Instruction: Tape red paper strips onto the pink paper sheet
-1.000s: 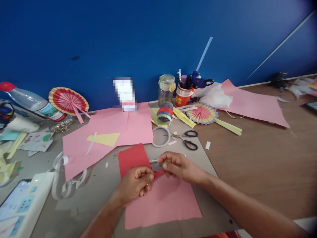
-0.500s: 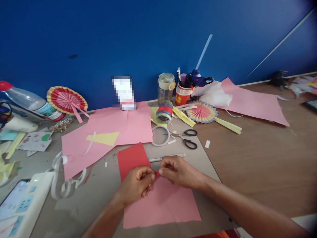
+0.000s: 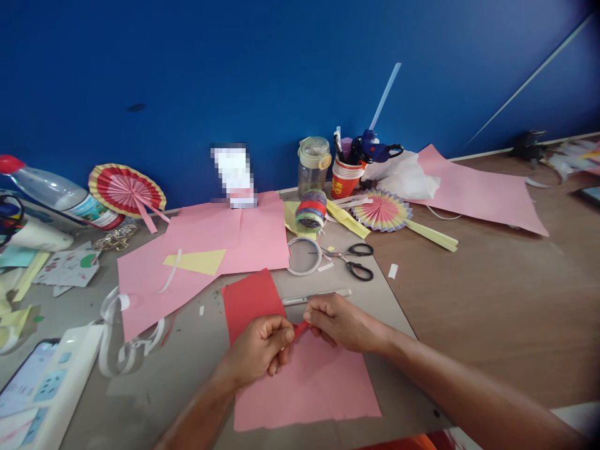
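Between my two hands runs a narrow red paper strip [image 3: 300, 328], pinched at both ends. My left hand [image 3: 262, 347] is closed on its left end, and my right hand [image 3: 337, 322] grips the other end between thumb and fingers. Much of the strip is hidden by the fingers. Beneath the hands lies a pink paper sheet [image 3: 307, 394], with a red paper sheet [image 3: 253, 300] showing beyond the left hand. A white and grey utility knife [image 3: 319, 297] rests just past the right hand.
Black-handled scissors [image 3: 359, 269], a white tape roll [image 3: 304, 273] and stacked coloured tapes [image 3: 311, 211] lie beyond the hands. A paper fan [image 3: 382, 211] is at right, another fan [image 3: 126, 190] at left. A power strip [image 3: 70, 387] and loose white tape [image 3: 110, 350] sit at left.
My right hand has shifted slightly right and turned, so more of the red strip shows between the hands. My left hand has barely moved.
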Action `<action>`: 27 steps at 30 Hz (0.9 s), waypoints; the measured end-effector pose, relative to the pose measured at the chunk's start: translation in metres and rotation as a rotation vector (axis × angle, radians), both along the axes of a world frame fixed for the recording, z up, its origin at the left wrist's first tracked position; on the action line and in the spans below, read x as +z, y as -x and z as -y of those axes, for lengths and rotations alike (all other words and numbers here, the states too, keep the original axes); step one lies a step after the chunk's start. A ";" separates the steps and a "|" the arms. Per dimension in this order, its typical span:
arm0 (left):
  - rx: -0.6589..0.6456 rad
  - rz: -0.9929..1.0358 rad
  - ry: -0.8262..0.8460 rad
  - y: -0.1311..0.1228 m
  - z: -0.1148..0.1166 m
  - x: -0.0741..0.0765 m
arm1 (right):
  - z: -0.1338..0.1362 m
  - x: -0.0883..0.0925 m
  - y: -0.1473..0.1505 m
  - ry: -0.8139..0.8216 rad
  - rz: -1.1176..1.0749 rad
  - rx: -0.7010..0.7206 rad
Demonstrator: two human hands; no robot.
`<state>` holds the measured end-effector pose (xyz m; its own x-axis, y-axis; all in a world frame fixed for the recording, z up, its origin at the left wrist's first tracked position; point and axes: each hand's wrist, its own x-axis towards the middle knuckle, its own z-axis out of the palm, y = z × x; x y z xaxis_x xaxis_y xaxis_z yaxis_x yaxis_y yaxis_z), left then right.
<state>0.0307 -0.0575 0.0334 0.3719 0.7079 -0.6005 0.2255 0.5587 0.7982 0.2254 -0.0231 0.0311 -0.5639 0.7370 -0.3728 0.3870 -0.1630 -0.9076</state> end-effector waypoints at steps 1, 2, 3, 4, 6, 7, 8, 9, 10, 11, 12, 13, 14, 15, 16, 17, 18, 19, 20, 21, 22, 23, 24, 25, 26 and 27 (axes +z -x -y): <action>-0.001 0.006 0.003 0.000 0.000 0.000 | 0.000 0.000 0.000 0.010 0.002 -0.001; -0.002 0.012 0.007 0.000 0.000 0.000 | 0.000 0.000 0.000 0.022 0.004 -0.003; -0.002 0.018 0.013 0.000 0.000 0.000 | 0.000 0.000 0.000 0.033 0.004 -0.006; 0.001 0.026 0.022 0.001 0.000 0.000 | 0.000 0.000 0.000 0.042 0.005 -0.008; 0.007 0.050 0.050 0.002 0.000 -0.001 | -0.001 0.000 0.000 0.063 0.000 -0.010; 0.013 0.065 0.068 0.002 0.000 -0.002 | -0.001 -0.001 0.000 0.073 -0.008 -0.012; 0.018 0.083 0.084 0.003 0.000 -0.002 | -0.002 -0.001 -0.001 0.081 -0.020 -0.014; 0.023 0.101 0.097 0.004 0.000 -0.003 | -0.002 -0.002 -0.001 0.086 -0.033 -0.017; 0.027 0.119 0.104 0.004 0.000 -0.004 | -0.003 -0.003 -0.001 0.090 -0.045 -0.021; 0.032 0.139 0.102 0.005 -0.001 -0.004 | -0.003 -0.003 -0.002 0.091 -0.054 -0.026; 0.036 0.158 0.092 0.005 -0.001 -0.004 | -0.004 -0.004 -0.003 0.091 -0.060 -0.030; 0.038 0.175 0.077 0.006 -0.001 -0.004 | -0.005 -0.004 -0.004 0.091 -0.063 -0.034; 0.039 0.187 0.059 0.007 -0.001 -0.003 | -0.005 -0.004 -0.004 0.090 -0.064 -0.041; 0.040 0.192 0.042 0.008 -0.002 -0.003 | -0.006 -0.005 -0.006 0.088 -0.066 -0.049; 0.041 0.189 0.030 0.009 -0.002 -0.002 | -0.007 -0.004 -0.007 0.083 -0.067 -0.059; 0.043 0.178 0.020 0.010 -0.003 -0.002 | -0.007 -0.004 -0.008 0.079 -0.067 -0.069; 0.047 0.162 0.013 0.011 -0.003 -0.001 | -0.008 -0.003 -0.008 0.075 -0.067 -0.077; 0.053 0.145 0.005 0.012 -0.003 0.000 | -0.009 -0.002 -0.009 0.072 -0.067 -0.083; 0.060 0.129 -0.001 0.013 -0.004 0.001 | -0.010 -0.001 -0.009 0.073 -0.066 -0.088; 0.068 0.115 -0.007 0.013 -0.004 0.001 | -0.010 0.001 -0.009 0.076 -0.065 -0.093; 0.077 0.104 -0.013 0.013 -0.004 0.002 | -0.011 0.002 -0.009 0.080 -0.065 -0.098; 0.086 0.098 -0.017 0.014 -0.005 0.002 | -0.011 0.003 -0.009 0.083 -0.063 -0.102; 0.094 0.095 -0.020 0.013 -0.005 0.003 | -0.011 0.004 -0.008 0.085 -0.059 -0.106; 0.098 0.093 -0.022 0.013 -0.005 0.003 | -0.011 0.005 -0.008 0.085 -0.054 -0.108; 0.102 0.093 -0.024 0.013 -0.005 0.004 | -0.011 0.006 -0.008 0.082 -0.054 -0.111; 0.107 0.094 -0.027 0.013 -0.006 0.004 | -0.012 0.006 -0.009 0.077 -0.057 -0.115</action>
<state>0.0173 -0.0520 0.0375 0.3470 0.7617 -0.5472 0.0895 0.5539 0.8277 0.2340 -0.0115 0.0372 -0.4992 0.7685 -0.4003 0.3097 -0.2732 -0.9107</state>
